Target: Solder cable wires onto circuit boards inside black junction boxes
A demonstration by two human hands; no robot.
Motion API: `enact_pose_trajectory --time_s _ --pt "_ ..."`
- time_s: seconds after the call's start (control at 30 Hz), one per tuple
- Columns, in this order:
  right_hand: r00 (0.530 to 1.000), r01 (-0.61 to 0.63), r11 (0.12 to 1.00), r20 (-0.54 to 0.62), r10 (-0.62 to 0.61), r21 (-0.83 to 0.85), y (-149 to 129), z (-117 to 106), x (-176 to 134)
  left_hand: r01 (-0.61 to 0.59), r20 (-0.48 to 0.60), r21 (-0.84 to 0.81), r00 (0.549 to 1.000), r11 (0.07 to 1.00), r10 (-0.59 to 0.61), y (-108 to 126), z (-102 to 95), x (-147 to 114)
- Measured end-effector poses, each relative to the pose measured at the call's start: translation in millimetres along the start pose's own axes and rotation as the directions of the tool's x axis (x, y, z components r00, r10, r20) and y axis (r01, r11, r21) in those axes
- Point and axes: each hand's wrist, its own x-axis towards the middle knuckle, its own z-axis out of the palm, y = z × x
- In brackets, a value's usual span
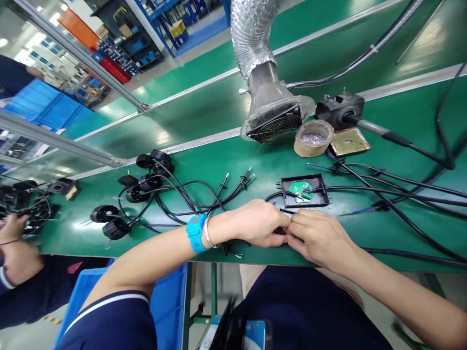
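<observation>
Both hands meet over the green bench near its front edge, fingertips pinched together. My left hand, with a blue band and a silver bangle at the wrist, has its fingers closed. My right hand is closed against it from the other side. A small dark piece shows between the fingers, mostly hidden, so its kind cannot be made out. Just beyond the hands lies an open black box holding a green circuit board with wires. A black cable leaves the box on its right side.
A fume extractor hood stands behind the box, beside a round tub of solder bits, a sponge tray and a soldering iron in its holder. Cables with black round fittings lie left. A co-worker's hand is at far left.
</observation>
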Motion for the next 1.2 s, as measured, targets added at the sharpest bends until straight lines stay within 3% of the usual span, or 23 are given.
enact_pose_trajectory --time_s 0.23,0.37,0.43,0.53,0.63,0.7,0.77,0.87,1.0,1.1,1.2 --pt "0.999 -0.038 0.999 -0.02 0.039 0.015 -2.9 2.2 -2.2 -0.029 -0.073 -0.095 0.997 0.995 0.022 -9.4 2.8 -11.7" --pt "0.996 -0.08 0.997 -0.051 0.079 -0.02 -6.7 0.1 -0.3 0.023 -0.142 -0.336 0.987 0.942 -0.074 -14.5 8.7 -26.7" --pt "0.993 -0.094 0.995 -0.074 0.092 -0.033 -8.0 -0.5 0.9 0.057 -0.203 -0.349 0.97 0.935 -0.134 -13.0 15.4 -29.8" --pt "0.989 -0.103 0.993 -0.107 0.098 -0.05 -8.7 -0.1 1.9 0.033 -0.413 -0.236 0.901 0.971 -0.131 -7.9 33.5 -28.3" --pt "0.987 -0.125 0.989 -0.106 0.117 -0.074 -8.5 1.2 2.5 -0.029 -0.62 -0.054 0.785 0.998 -0.011 -3.8 55.5 -25.7" --pt "0.987 -0.142 0.987 -0.092 0.135 -0.08 -8.1 1.5 3.0 -0.012 -0.703 0.03 0.711 0.999 0.029 -1.7 67.0 -25.6" --pt "0.987 -0.144 0.987 -0.081 0.138 -0.075 -8.1 1.4 3.7 0.049 -0.735 0.057 0.678 0.997 0.009 0.6 73.5 -26.5" --pt "0.99 -0.118 0.99 -0.092 0.111 -0.078 -9.5 1.0 5.1 0.158 -0.723 0.062 0.688 0.986 -0.065 4.9 75.8 -27.5" --pt "0.996 -0.035 0.988 -0.089 0.021 -0.152 -13.9 0.8 10.4 0.262 -0.631 0.173 0.77 0.949 -0.098 9.3 76.8 -26.3" --pt "0.998 0.054 0.979 -0.007 -0.056 -0.196 -15.2 0.4 16.3 0.284 -0.573 0.248 0.814 0.926 -0.097 10.3 79.0 -24.6" --pt "0.999 0.039 0.974 0.013 -0.037 -0.223 -13.5 -2.0 16.1 0.272 -0.56 0.214 0.821 0.938 -0.11 9.9 77.9 -22.2"
